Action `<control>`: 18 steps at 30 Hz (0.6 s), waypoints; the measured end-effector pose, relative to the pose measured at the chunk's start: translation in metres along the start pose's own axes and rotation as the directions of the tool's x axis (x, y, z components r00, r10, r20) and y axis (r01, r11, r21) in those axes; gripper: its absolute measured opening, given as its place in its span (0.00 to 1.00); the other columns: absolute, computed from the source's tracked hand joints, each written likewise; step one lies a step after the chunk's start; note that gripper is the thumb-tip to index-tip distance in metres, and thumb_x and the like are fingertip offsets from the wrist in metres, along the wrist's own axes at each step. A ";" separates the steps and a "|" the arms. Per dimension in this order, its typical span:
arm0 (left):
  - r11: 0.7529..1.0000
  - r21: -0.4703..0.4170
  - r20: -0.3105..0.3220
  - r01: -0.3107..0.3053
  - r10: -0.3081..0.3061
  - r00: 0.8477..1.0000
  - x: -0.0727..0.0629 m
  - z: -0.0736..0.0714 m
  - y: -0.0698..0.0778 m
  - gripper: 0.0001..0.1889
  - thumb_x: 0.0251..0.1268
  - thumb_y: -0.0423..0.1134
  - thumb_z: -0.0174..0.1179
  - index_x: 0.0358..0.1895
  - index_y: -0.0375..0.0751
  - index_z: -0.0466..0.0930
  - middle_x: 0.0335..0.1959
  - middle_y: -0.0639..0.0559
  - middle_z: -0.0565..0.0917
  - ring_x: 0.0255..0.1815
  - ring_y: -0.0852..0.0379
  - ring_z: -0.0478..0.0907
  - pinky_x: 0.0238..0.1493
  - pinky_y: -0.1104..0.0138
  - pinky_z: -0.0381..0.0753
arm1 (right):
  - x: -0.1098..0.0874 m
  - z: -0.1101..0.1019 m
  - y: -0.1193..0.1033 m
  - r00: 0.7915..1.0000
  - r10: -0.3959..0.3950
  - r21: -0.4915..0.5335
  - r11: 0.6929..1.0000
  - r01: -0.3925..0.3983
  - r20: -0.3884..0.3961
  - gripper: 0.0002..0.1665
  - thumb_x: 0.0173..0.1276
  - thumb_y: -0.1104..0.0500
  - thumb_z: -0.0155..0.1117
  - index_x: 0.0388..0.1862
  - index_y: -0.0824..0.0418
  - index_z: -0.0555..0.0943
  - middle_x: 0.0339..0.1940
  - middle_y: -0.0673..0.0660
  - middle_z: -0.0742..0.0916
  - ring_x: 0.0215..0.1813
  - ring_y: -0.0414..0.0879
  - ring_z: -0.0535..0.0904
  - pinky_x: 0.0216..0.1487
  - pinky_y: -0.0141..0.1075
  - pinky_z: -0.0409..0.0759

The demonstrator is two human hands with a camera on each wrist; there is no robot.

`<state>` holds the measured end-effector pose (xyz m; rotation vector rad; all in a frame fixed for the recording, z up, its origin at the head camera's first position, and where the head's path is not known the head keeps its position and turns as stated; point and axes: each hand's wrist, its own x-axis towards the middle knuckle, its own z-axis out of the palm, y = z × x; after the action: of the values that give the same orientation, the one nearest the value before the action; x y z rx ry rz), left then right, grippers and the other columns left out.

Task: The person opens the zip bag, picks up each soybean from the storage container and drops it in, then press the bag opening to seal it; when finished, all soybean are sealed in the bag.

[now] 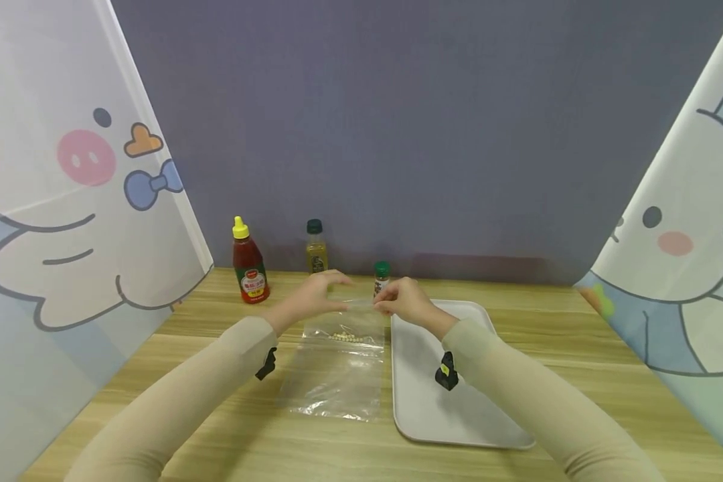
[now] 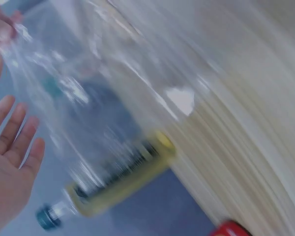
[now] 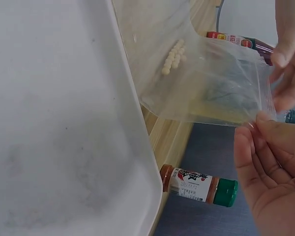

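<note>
A clear zip bag lies partly on the table, its upper end raised between the two hands. Small round cream-coloured pieces show in a row through the plastic. The right hand pinches a corner of the bag's zip end between thumb and fingertips. At the other side of that raised end is the left hand, with fingers spread and thumb apart. In the left wrist view the left hand's fingers look nearly straight beside the plastic, gripping nothing.
A white tray lies beside the bag, under the right forearm. Behind stand a red sauce bottle with a yellow cap, a green-capped oil bottle and a spice jar with a green lid. A grey panel closes off the back.
</note>
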<state>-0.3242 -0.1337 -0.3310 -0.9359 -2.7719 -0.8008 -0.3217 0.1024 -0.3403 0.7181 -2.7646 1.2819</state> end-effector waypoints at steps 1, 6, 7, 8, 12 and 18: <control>1.000 0.000 0.008 -0.008 0.008 1.000 0.003 0.003 0.004 0.26 0.57 0.42 0.70 0.59 0.40 0.78 0.59 0.45 0.79 0.62 0.46 0.74 0.65 0.52 0.75 | 0.000 0.000 0.000 1.000 0.000 0.004 1.000 0.000 0.004 0.04 0.60 0.64 0.71 0.32 0.64 0.88 0.23 0.56 0.88 0.26 0.45 0.83 0.29 0.33 0.85; 0.998 0.041 0.055 -0.036 0.034 0.998 0.017 0.019 0.021 0.20 0.60 0.44 0.67 0.54 0.39 0.82 0.51 0.48 0.84 0.54 0.50 0.79 0.59 0.58 0.79 | -0.001 0.001 0.002 1.000 0.019 0.015 1.000 -0.019 0.019 0.04 0.60 0.63 0.71 0.32 0.65 0.87 0.23 0.56 0.88 0.27 0.45 0.84 0.35 0.42 0.87; 0.998 0.043 0.060 -0.037 0.034 0.998 0.019 0.022 0.023 0.18 0.61 0.44 0.67 0.51 0.39 0.83 0.48 0.49 0.85 0.51 0.52 0.80 0.55 0.60 0.81 | -0.001 0.001 0.002 1.000 0.021 0.014 1.000 -0.021 0.022 0.04 0.61 0.63 0.70 0.32 0.64 0.87 0.24 0.56 0.89 0.26 0.44 0.84 0.36 0.44 0.87; 0.999 0.041 0.064 -0.034 0.031 0.997 0.021 0.024 0.025 0.16 0.61 0.43 0.67 0.49 0.40 0.84 0.45 0.50 0.86 0.47 0.54 0.81 0.51 0.63 0.82 | -0.001 0.001 0.003 0.999 0.025 0.016 1.000 -0.026 0.024 0.04 0.61 0.63 0.71 0.32 0.64 0.87 0.24 0.56 0.89 0.26 0.43 0.84 0.37 0.46 0.87; 1.000 0.000 0.045 0.002 -0.002 0.999 0.026 0.030 0.030 0.07 0.60 0.39 0.67 0.39 0.42 0.86 0.34 0.52 0.87 0.33 0.60 0.80 0.36 0.71 0.81 | -0.002 0.002 0.003 0.999 0.034 0.018 0.999 -0.034 0.021 0.05 0.61 0.63 0.70 0.32 0.64 0.88 0.25 0.56 0.89 0.25 0.40 0.82 0.38 0.48 0.87; 0.999 -0.033 0.015 0.022 -0.021 1.000 0.028 0.033 0.029 0.03 0.60 0.37 0.67 0.32 0.41 0.85 0.30 0.52 0.87 0.29 0.64 0.79 0.33 0.76 0.80 | -0.002 0.003 0.002 0.999 0.051 0.022 0.998 -0.051 -0.006 0.04 0.62 0.65 0.69 0.31 0.65 0.87 0.22 0.55 0.88 0.22 0.38 0.80 0.33 0.42 0.87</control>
<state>-0.3273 -0.0822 -0.3390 -0.9227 -2.7947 -0.8484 -0.3202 0.1026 -0.3442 0.6474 -2.7854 1.3228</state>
